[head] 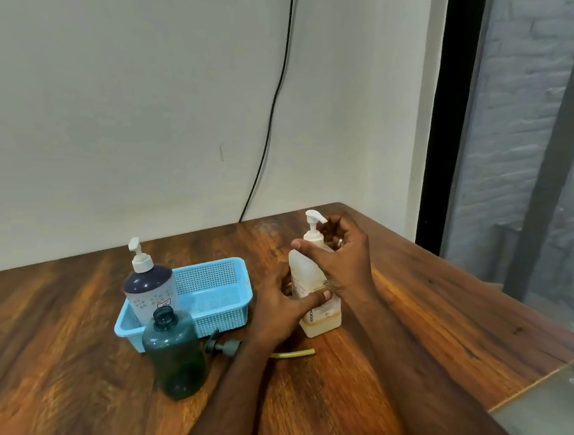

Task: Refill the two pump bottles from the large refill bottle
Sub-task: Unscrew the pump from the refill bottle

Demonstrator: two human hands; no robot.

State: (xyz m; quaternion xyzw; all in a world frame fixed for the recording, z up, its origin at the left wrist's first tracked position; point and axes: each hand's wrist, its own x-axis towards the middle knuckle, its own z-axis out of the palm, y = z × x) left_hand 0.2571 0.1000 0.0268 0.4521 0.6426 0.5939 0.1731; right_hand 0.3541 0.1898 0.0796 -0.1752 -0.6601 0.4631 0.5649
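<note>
Wood grain runs across the table [404, 311] where we work, seen from the head camera. Our left hand [282, 309] grips the white bottle [315, 320] low on its body, thumb laid across the label. Our right hand [339, 257] curls round that bottle's neck just under its pump [314, 220] (fingers bent, a ring showing). The white bottle stands upright on the table, right of the blue basket [212, 290]. A dark-shouldered pump bottle [149, 288] stands in the basket's left end. In front of the basket stands the green bottle [174, 354], uncapped, its neck open. Its green pump [223, 345] lies on the table just beside it, partly hidden behind our left forearm
</note>
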